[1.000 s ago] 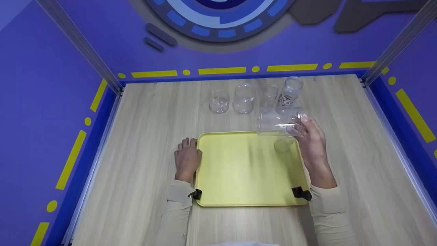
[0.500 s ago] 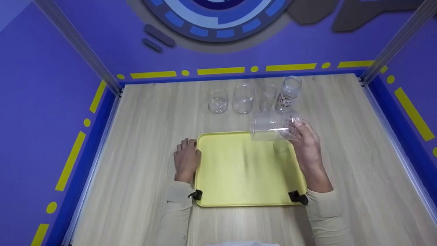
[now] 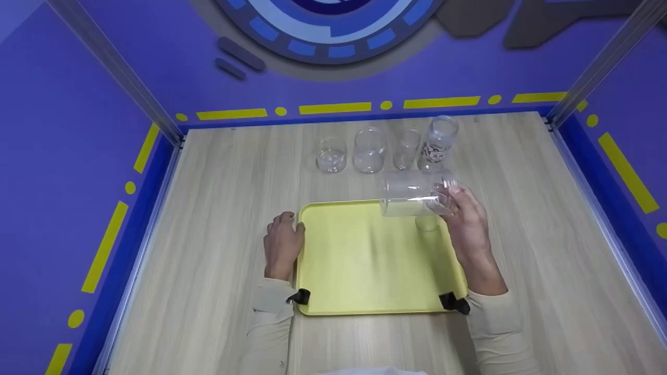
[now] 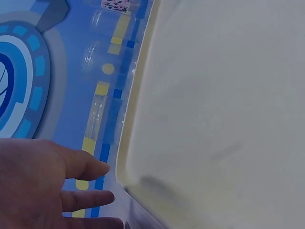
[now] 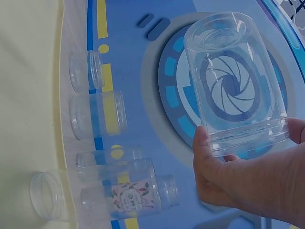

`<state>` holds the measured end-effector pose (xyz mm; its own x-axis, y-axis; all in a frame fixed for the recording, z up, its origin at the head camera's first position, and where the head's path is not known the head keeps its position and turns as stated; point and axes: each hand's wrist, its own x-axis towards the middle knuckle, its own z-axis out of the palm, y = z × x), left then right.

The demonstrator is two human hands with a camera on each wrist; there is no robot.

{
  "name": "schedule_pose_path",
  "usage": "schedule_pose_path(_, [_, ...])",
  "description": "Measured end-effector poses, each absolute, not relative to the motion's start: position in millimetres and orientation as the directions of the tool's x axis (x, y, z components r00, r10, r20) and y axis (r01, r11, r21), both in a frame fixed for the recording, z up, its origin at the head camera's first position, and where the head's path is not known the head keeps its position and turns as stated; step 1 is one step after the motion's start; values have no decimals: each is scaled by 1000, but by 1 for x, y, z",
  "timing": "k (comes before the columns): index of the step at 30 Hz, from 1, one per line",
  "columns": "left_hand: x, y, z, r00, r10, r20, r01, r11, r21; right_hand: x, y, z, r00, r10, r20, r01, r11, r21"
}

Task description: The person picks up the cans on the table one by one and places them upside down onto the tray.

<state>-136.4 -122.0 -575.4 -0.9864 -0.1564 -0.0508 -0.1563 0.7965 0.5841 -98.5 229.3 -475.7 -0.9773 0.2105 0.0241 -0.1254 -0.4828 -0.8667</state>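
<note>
My right hand (image 3: 470, 229) holds a clear wide jar (image 3: 409, 194) sideways in the air, over the back edge of the yellow tray (image 3: 359, 260). Thumb and fingers grip its ridged mouth end; in the right wrist view the closed base of the jar (image 5: 228, 81) points away from the hand. Below it, a small clear container (image 3: 427, 223) sits at the tray's back right corner. Beside the tray's left rim lies my left hand (image 3: 283, 245), holding nothing. Its fingers are extended in the left wrist view, and the hand (image 4: 38, 186) appears just off the tray corner.
Behind the tray stand a short glass (image 3: 331, 156), a wider glass (image 3: 370, 151), a narrow glass (image 3: 406, 150) and a tall bottle with a printed label (image 3: 437, 146). Blue panels (image 3: 312, 88) close off the table's back and sides.
My right hand has brought the jar a little left and towards me, then nearly stopped. The left hand stays beside the tray, its thumb slightly shifted.
</note>
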Motion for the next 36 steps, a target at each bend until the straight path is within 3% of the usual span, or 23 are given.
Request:
schedule_pose_path(13, [-130,-106,-552,-979,-203,32,-104,626,772,-97,228,-479,-977,214,20,-121,-469,-875])
schedule_pose_path(20, [-128,-97,-540,-974,-205,96,-41,574,818,-98,228,-479,-975,219,18,-117,-449,-886])
schedule_pose_path(27, [-125,-87,-533,-982,-127,143,53,538,841,-97,227,-480,-975,222,13,-112,-443,-890])
schedule_pose_path(36, [-122,-67,-518,-982,-15,189,174,322,931,-96,226,-482,-978,209,6,-103,-459,-882])
